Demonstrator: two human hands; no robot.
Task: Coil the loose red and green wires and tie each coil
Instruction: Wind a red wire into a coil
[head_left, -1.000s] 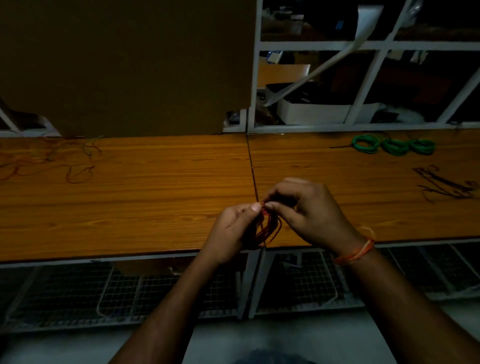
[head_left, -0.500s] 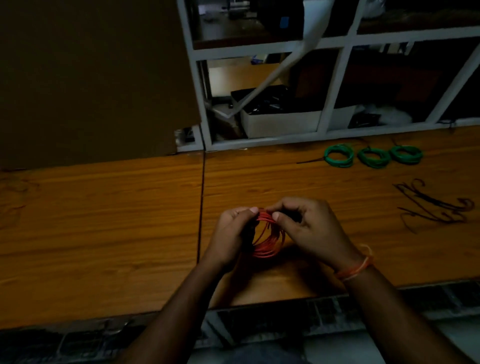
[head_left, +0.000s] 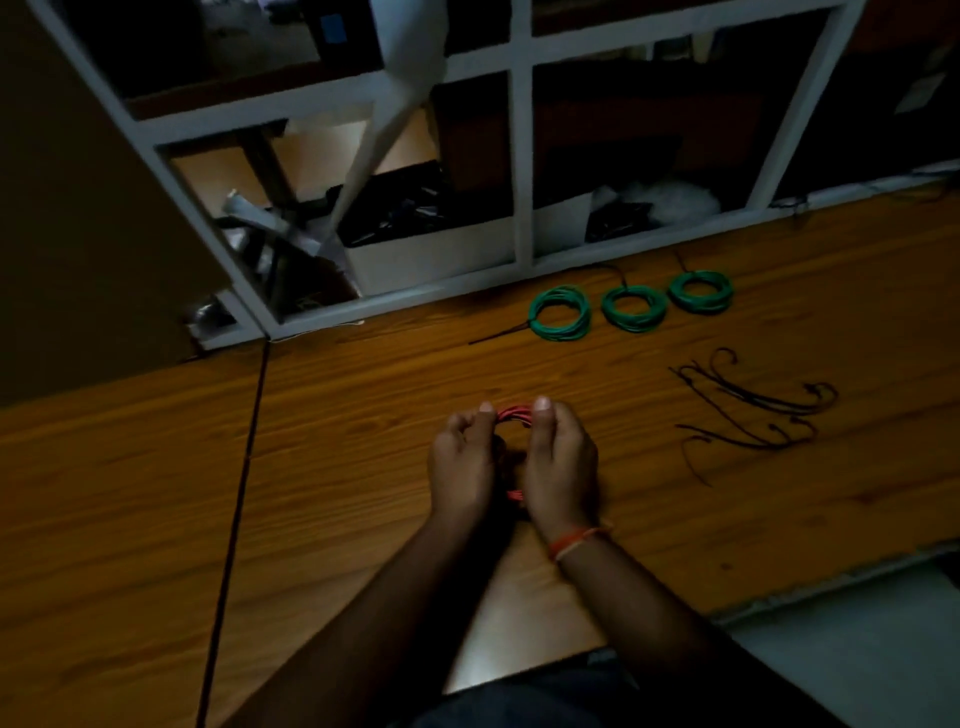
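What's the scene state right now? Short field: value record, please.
surface: wooden table
left hand: pinches the red wire coil at its left side
right hand: pinches the same coil at its right side
coil pose: held between both hands over the table; lower part mostly hidden
finished coils: three green coils in a row near the shelf frame
ties: loose black ties lying on the table right of the hands
red coil tied: cannot tell

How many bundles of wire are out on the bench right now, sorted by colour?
Green coils: 3, in a row by the shelf frame
Red coil: 1, held between the left hand and the right hand
Total: 4 coils
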